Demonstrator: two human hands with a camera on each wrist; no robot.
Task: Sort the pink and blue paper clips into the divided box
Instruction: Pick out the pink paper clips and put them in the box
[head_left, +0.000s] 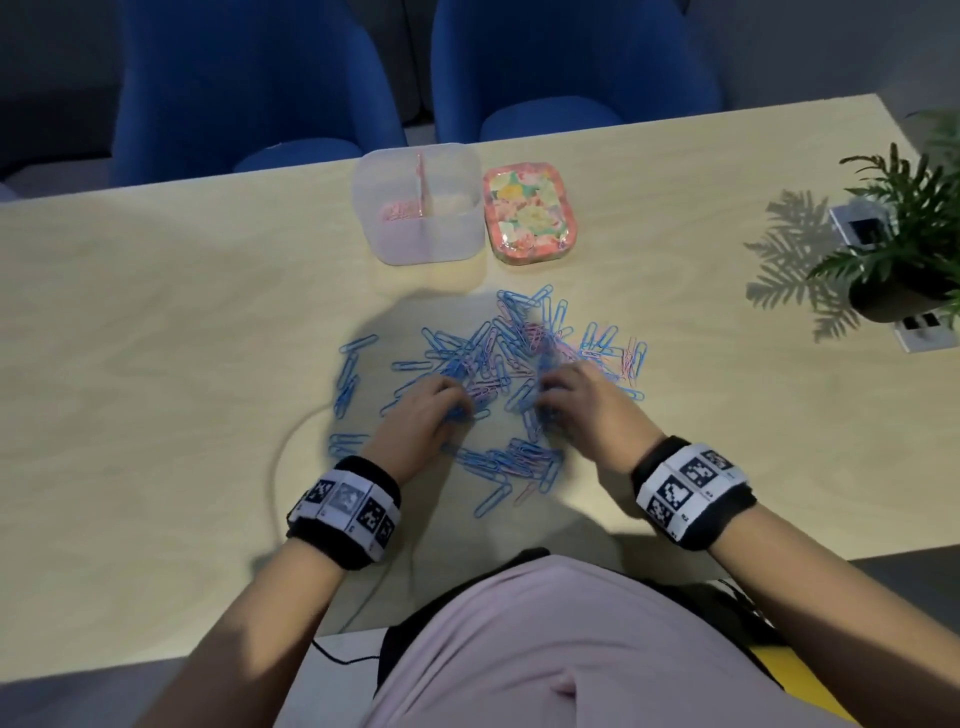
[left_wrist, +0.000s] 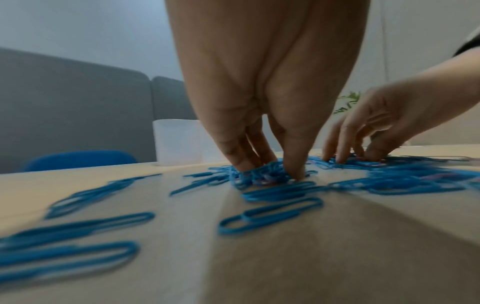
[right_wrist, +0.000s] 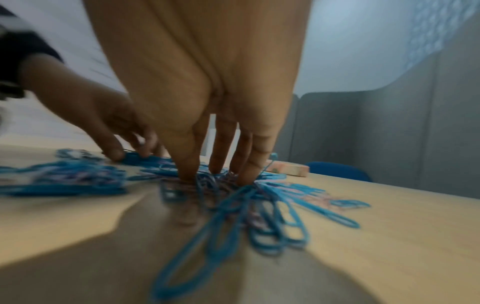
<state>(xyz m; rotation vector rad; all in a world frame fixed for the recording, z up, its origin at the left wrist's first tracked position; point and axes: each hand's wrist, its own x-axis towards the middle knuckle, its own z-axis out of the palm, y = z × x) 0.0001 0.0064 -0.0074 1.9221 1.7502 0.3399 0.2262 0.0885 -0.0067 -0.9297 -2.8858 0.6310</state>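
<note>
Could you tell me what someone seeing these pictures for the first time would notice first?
Most striking is the sprawl of paper clips, mostly blue with some pink mixed in, at the middle of the pale table, with the left hand and right hand both fingertips-down in it. Behind the pile stands the clear divided box, pink clips in its left compartment, and the flowered lid lies to its right.

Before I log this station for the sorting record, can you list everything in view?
paper clips: many, mostly blue with some pink, scattered mid-table
divided box: one, clear, far side; pink clips in left compartment
tin: one, floral pink, right of the box
potted plant: one, green, right edge
chairs: two, blue, behind the table
table: one, light wood
left hand: fingers down in the clips
right hand: fingers down in the clips
</note>
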